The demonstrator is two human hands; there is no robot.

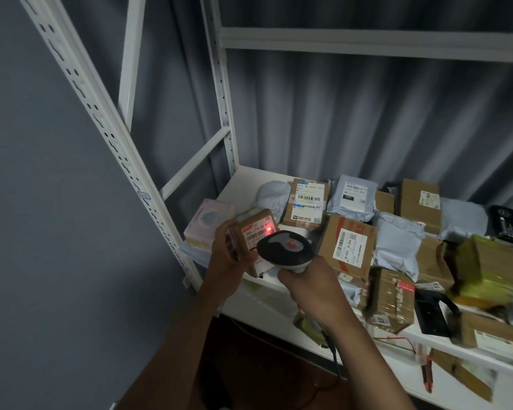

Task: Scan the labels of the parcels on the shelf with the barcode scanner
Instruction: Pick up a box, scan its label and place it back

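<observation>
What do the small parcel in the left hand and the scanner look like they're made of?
Small parcel: brown cardboard, matte, with glossy tape bands and a paper label. Scanner: likely moulded plastic, dark smooth shell over a pale underside, with a soft sheen.

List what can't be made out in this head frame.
- Small box in the left hand: label text too small and washed by red scan light; the barcode scanner covers its lower right corner.
- Scanner handle and trigger: hidden inside the right hand.
- Parcels at the right edge: motion-blurred, cut off by the frame.
- Lower shelf: contents dark and blurred.
</observation>
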